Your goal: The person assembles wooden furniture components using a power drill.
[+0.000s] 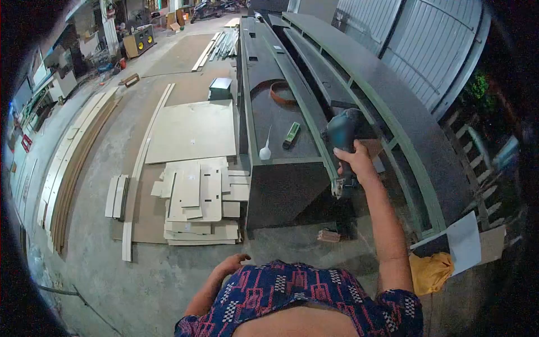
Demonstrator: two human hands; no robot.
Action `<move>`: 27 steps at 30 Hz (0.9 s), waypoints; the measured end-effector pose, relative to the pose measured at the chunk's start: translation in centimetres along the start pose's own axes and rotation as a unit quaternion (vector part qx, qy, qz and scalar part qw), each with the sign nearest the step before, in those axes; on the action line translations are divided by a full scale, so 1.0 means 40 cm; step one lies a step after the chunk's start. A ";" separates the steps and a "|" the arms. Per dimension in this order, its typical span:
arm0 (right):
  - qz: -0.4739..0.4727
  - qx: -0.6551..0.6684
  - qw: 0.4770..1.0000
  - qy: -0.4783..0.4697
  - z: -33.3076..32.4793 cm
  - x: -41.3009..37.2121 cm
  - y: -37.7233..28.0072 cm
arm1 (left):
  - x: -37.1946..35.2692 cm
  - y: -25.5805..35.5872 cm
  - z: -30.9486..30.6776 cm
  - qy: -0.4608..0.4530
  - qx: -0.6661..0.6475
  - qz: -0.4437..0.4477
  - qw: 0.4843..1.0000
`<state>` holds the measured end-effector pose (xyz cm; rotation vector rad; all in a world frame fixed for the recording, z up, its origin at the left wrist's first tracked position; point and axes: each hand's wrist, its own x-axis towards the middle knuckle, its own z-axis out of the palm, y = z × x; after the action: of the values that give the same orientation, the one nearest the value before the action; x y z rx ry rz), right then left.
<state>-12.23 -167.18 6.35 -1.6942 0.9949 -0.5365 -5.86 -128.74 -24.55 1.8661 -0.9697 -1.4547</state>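
My right hand (357,159) is wrapped round the handle of a teal power tool (341,132), held over the right side of a long dark cabinet (292,194). The tool's lower metal end (337,188) is beside the cabinet's near corner. On the cabinet top lie a white bottle with a thin nozzle (265,151), a small green box (292,135) and a coiled brown strip (282,94). Low by my body, my left hand (233,263) has its fingers partly curled and seems to hold nothing. It is near the stack of cut boards (202,194).
A second long dark cabinet frame (410,151) runs along the right. Long boards (73,163) and a large pale panel (193,130) lie on the floor at left. A yellow cloth (431,272) is at lower right, and a wood block (328,235) sits below the cabinet.
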 end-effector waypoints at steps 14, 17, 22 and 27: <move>-0.053 0.021 0.990 -0.129 -0.013 -0.026 -0.050 | -0.055 -0.518 0.376 0.128 -0.118 -0.364 0.915; -0.067 0.010 0.983 -0.172 0.030 0.002 -0.034 | 0.018 -0.452 0.309 0.143 -0.154 -0.320 0.924; -0.024 0.004 0.977 -0.212 0.101 0.032 -0.042 | 0.206 -0.248 0.131 0.154 -0.248 -0.198 0.936; -0.033 0.013 0.973 -0.227 0.187 0.112 -0.016 | 0.320 -0.115 -0.019 0.127 -0.291 -0.125 0.940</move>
<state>-3.87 -166.64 3.81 -1.7263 0.5988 -0.1865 -2.38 -136.62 -35.12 1.6981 -0.1445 -1.3952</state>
